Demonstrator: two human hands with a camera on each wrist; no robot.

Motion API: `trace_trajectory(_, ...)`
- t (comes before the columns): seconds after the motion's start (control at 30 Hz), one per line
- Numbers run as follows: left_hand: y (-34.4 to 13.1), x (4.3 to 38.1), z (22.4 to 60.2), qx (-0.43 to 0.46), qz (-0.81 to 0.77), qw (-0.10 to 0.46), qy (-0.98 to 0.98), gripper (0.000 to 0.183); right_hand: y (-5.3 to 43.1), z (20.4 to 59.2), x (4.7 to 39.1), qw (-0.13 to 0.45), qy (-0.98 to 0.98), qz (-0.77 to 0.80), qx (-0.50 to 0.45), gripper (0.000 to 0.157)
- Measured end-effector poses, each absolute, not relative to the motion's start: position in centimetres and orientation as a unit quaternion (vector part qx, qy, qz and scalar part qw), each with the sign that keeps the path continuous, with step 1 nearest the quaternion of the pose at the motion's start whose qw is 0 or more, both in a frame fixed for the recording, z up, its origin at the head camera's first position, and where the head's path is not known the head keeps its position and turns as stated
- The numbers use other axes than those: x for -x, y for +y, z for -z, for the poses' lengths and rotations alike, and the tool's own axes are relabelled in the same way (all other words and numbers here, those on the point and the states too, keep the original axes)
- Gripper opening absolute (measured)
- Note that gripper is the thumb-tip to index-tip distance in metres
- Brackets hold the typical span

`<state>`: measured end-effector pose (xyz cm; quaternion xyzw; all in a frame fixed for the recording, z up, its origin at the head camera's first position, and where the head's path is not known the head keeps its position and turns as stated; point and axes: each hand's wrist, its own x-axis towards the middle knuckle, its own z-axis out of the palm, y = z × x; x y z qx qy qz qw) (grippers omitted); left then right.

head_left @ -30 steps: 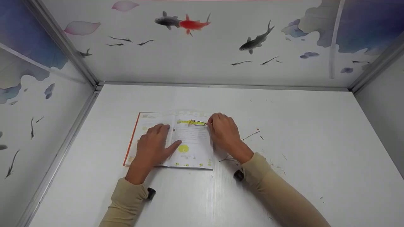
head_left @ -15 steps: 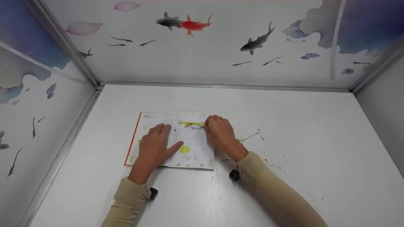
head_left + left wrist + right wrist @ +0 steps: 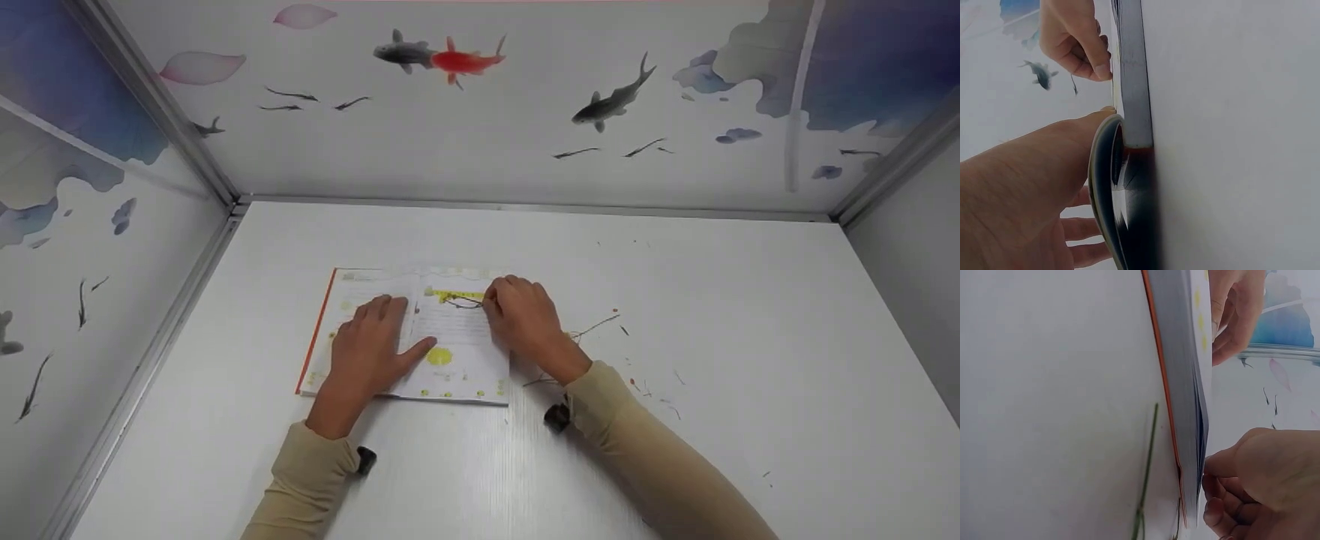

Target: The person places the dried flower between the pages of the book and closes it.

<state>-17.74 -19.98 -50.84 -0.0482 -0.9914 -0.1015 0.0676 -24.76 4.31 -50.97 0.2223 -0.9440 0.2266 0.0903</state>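
Observation:
An open book (image 3: pixel 465 367) with a red cover edge lies on the white table. My left hand (image 3: pixel 369 341) rests flat across its left page, the thumb reaching over the fold onto the right page. On the right page, near the yellow printed strip, lies a thin dark looped plant stem (image 3: pixel 463 304). My right hand (image 3: pixel 525 315) pinches the stem's right end at the page's outer edge. In the right wrist view the curled fingers of the right hand (image 3: pixel 1252 486) touch the edge of the pages, and the stem itself is hidden there.
Right of the book lie a thin forked twig (image 3: pixel 598 325) and small plant scraps (image 3: pixel 649 390). A green stem (image 3: pixel 1148 467) lies on the table beside the book in the right wrist view. Printed walls with fish stand behind and at the left.
My right hand has shifted slightly left and down with the stem, whose loop now sits a little lower on the page. The left hand stays on the book.

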Motion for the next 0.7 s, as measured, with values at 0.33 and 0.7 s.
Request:
trace_trajectory(0.33,-19.6,17.4,50.8,0.034,0.110,0.055,-0.992,0.080,6.6,50.9,26.1,0.085,-0.948,-0.193,-0.239,0.029)
trace_trajectory(0.7,-18.8,17.0,50.7,0.039,0.124,0.076,-0.989,0.076,8.0,50.9,26.1,0.044,-0.954,-0.149,-0.258,0.045)
